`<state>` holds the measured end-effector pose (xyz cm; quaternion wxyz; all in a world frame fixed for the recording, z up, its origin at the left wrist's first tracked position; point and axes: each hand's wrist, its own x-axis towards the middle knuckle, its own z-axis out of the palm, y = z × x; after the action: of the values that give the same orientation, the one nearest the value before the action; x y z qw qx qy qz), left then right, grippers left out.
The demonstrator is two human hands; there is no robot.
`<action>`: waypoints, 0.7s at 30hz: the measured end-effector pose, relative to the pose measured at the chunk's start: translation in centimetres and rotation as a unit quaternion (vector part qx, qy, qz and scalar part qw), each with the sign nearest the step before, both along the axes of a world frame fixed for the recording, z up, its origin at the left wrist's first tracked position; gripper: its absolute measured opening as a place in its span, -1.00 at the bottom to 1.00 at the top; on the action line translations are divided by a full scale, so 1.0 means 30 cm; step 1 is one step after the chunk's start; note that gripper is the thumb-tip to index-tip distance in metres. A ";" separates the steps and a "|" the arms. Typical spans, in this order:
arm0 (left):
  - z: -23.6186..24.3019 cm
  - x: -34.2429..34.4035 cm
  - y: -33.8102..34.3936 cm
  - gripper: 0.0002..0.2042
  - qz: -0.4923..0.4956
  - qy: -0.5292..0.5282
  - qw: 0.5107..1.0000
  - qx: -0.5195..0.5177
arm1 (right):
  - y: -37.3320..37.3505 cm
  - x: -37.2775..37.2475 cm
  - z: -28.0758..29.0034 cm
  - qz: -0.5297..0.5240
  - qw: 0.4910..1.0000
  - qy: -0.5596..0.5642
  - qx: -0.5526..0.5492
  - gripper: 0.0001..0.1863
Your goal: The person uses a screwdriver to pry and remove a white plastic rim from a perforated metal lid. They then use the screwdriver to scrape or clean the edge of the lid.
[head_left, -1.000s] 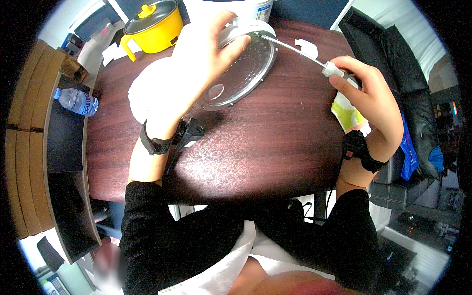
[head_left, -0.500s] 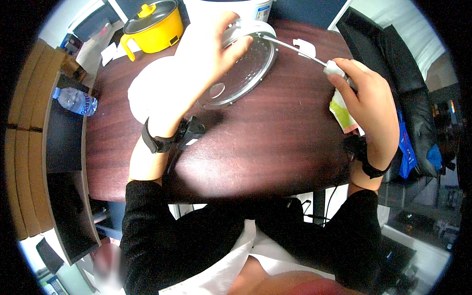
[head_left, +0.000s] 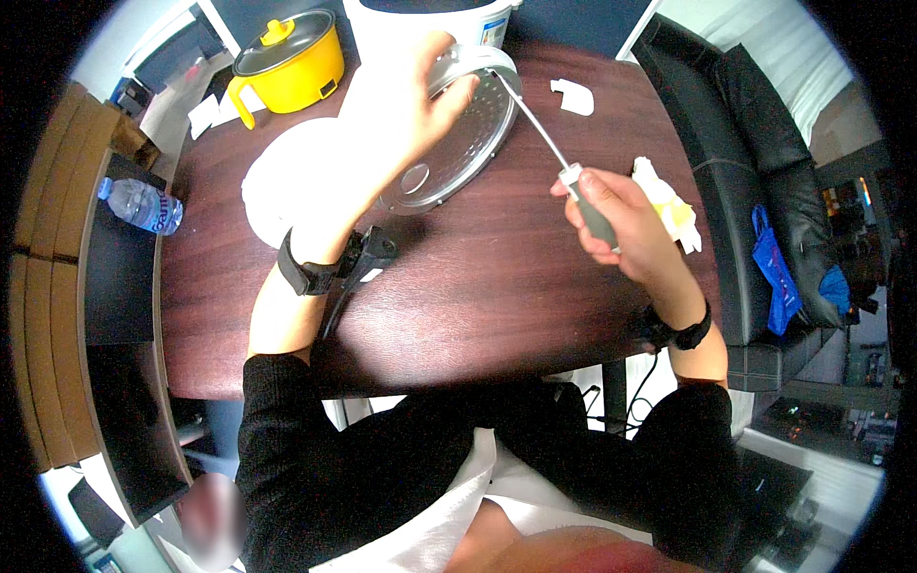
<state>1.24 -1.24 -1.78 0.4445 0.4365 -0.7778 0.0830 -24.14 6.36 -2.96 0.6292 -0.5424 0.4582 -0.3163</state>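
My left hand [head_left: 406, 105] is closed on the raised grey ring of a round clear lid-like disc [head_left: 482, 143], which has small dots and a silvery rim and stands tilted. Beside it, under my left forearm, lies a white rounded thing [head_left: 272, 186], washed out by glare. My right hand [head_left: 630, 224] is wrapped round the grey-and-white handle of a screwdriver [head_left: 546, 132]. Its long metal shaft points up and left, the tip at the disc's grey ring; whether it sits in a screw is too small to tell.
Behind stand a yellow pot [head_left: 296, 72] with a dark lid and a white tub [head_left: 392, 33]. A small white piece [head_left: 573, 97] and a crumpled wrapper [head_left: 669, 205] lie on the right of the brown table [head_left: 458, 306]. A water bottle [head_left: 143, 205] lies on the left shelf; a black sofa [head_left: 712, 134] stands right.
My right hand has swung left and toward me, its grip now round the screwdriver's handle from the side, and the shaft stands steeper. My left hand keeps hold of the disc.
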 end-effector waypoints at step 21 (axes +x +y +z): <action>0.017 0.031 -0.001 -0.60 -0.013 -0.012 0.999 0.034 | -0.031 -0.025 0.096 -0.045 0.753 0.444 -0.483 -0.72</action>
<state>2.18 -1.27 -1.28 0.4215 0.4399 -0.7910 0.0562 -24.90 5.44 -0.08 -0.0058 -0.8325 0.4959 -0.2469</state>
